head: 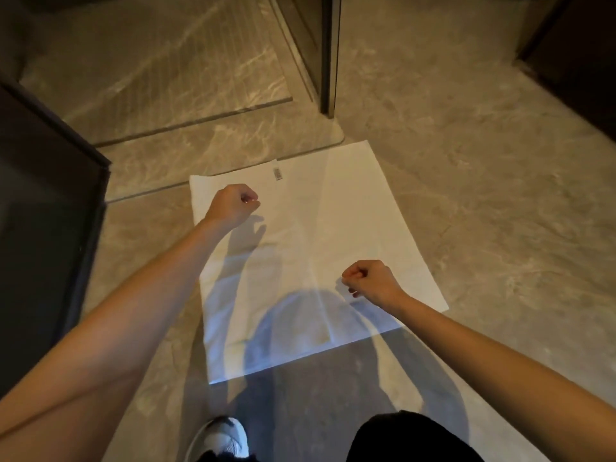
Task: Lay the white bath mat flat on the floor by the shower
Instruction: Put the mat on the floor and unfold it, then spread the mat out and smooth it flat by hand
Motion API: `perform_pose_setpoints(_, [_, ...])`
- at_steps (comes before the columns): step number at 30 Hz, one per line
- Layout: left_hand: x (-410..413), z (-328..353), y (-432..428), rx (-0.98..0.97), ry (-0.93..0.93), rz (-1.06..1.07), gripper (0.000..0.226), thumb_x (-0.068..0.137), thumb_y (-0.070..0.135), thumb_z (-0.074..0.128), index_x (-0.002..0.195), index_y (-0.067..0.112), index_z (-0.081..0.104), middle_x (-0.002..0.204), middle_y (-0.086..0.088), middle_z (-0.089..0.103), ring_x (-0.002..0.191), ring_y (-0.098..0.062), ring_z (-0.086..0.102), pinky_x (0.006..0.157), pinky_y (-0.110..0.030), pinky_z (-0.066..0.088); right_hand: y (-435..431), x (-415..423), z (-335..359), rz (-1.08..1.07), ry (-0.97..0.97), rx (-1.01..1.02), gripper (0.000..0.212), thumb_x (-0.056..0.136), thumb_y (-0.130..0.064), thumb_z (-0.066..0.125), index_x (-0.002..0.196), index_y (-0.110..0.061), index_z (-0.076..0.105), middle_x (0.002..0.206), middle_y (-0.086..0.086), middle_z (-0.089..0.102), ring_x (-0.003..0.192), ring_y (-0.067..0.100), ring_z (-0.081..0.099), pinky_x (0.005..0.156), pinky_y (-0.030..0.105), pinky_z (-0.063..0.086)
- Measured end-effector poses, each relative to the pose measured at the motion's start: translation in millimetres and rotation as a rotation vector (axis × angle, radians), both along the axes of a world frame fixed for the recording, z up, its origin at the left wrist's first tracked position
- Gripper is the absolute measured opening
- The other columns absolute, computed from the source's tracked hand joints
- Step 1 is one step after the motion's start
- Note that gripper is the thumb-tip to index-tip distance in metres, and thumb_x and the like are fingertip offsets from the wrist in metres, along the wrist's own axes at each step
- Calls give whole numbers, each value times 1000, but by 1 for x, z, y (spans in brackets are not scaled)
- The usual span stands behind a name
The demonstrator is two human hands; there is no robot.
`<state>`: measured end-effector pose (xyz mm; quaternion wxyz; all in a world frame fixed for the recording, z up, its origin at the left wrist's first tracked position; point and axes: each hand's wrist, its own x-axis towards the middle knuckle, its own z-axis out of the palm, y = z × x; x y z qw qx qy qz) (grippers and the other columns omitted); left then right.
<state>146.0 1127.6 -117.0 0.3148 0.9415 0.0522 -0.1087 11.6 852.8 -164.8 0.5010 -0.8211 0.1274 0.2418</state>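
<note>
White bath mat lies flat, near edge shadowed; left hand and right hand hover above, curled into empty fists.

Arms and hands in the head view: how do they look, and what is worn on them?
Both forearms are bare, with no sleeve in view. The left hand and the right hand wear no gloves; no watch or bracelet shows at the wrists.

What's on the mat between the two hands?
Nothing: in the head view, only bare white bath mat lies between the left hand and the right hand, crossed by a fold crease.
</note>
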Motion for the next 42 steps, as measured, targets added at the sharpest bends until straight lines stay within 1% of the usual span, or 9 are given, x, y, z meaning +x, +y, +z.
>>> perform_pose_setpoints(10, [34,-111,-28,25,73,-143,33,83,22,65,110,4,61,111,-15,63,103,-29,57,82,-31,42,32,10,-72,-5,122,-30,11,82,-12,66,71,-11,67,74,13,70,70,24,68,66,35,59])
perform_pose_setpoints(15, [63,-133,-33,30,5,-82,34,81,29,66,104,4,62,102,-18,62,94,-33,59,73,-31,40,47,9,-81,33,188,-37,7,81,-12,65,84,-8,70,76,12,70,67,19,65,63,29,57])
perform_pose_setpoints(22, [78,-140,-51,152,-15,-28,64,73,44,74,114,0,51,113,-20,56,107,-35,52,89,-38,40,58,16,-81,-19,272,-8,15,78,-14,73,88,-6,67,65,2,61,58,14,58,51,22,46])
perform_pose_setpoints(25, [79,-139,-49,137,-29,-46,58,74,37,75,111,-1,52,111,-21,57,105,-35,54,88,-38,41,60,19,-81,-29,281,-23,17,76,-18,75,85,-6,66,60,0,59,54,12,55,49,22,44])
perform_pose_setpoints(31, [80,-135,-47,119,-11,-12,42,73,20,68,106,-2,54,108,-20,61,99,-36,58,80,-36,44,64,20,-78,24,252,-90,20,75,-21,74,58,-18,66,52,-2,58,51,11,54,54,26,46])
perform_pose_setpoints(35, [79,-126,-41,31,1,32,23,75,17,65,90,1,60,90,-14,63,87,-32,59,69,-32,42,62,21,-73,33,236,-58,17,76,-16,71,63,-5,66,51,0,61,51,9,57,59,26,50])
perform_pose_setpoints(38, [74,-108,-23,-74,-5,96,1,76,9,60,76,9,60,77,-7,57,75,-24,53,64,-29,38,64,21,-62,17,233,13,16,78,-14,71,66,-5,65,54,3,63,53,12,61,59,26,52])
perform_pose_setpoints(41, [68,-88,6,-131,-20,135,14,76,1,58,82,11,66,80,-6,58,78,-21,52,71,-28,42,75,21,-40,-13,282,144,6,80,-6,70,84,-4,65,64,11,63,55,15,63,57,25,56])
perform_pose_setpoints(42, [66,-81,17,-138,-19,140,17,76,-1,57,84,8,68,81,-7,61,78,-21,54,74,-30,46,80,21,-33,-2,296,180,12,80,-4,69,90,-3,64,66,12,63,55,14,64,58,25,57])
